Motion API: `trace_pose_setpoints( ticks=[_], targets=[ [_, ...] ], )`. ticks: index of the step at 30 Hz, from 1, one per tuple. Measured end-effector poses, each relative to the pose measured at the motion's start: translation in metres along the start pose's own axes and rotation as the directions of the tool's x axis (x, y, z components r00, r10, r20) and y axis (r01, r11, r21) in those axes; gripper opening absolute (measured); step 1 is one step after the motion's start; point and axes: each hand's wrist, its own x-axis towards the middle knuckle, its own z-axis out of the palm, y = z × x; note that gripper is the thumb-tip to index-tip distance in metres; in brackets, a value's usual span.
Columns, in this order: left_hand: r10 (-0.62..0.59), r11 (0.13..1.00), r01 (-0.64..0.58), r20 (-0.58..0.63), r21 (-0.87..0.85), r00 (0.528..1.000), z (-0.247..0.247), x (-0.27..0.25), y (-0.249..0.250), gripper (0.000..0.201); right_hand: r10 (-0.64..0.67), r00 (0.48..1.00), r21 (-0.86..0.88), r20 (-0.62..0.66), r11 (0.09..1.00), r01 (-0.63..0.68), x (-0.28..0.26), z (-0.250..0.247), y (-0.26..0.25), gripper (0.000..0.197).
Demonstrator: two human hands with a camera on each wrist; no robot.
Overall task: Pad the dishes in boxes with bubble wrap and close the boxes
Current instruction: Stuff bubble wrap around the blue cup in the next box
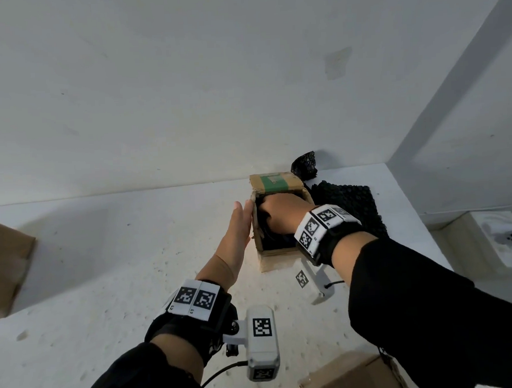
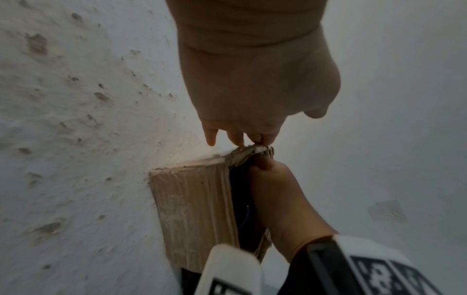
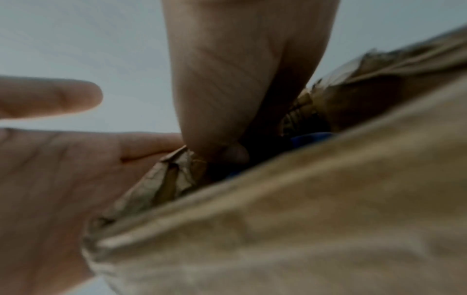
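Observation:
A small cardboard box (image 1: 277,259) with green tape on its far flap (image 1: 273,183) stands on the white table (image 1: 104,261). My right hand (image 1: 276,213) reaches down into the box onto black bubble wrap (image 1: 276,241); its fingers are hidden inside. My left hand (image 1: 241,221) lies flat with straight fingers against the box's left wall (image 2: 192,209). In the right wrist view my thumb (image 3: 227,89) points down into the box beside a torn corner (image 3: 171,175), and a blue sliver (image 3: 310,137) shows deep inside. My left palm (image 3: 50,169) is seen there too.
A flat sheet of black bubble wrap (image 1: 353,206) lies right of the box, and a crumpled black piece (image 1: 303,164) sits behind it by the wall. Other cardboard boxes show at the left edge (image 1: 6,266) and the bottom (image 1: 353,378). The table ends at the right.

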Motion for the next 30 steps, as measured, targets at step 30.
trace_pose_setpoints(
  ticks=[30],
  targets=[
    [0.028, 0.999, -0.030, -0.048, -0.043, 0.998, 0.002, 0.008, -0.015, 0.055, -0.016, 0.993, -0.013, -0.118, 1.000, 0.014, -0.005, 0.028, 0.000, 0.042]
  ],
)
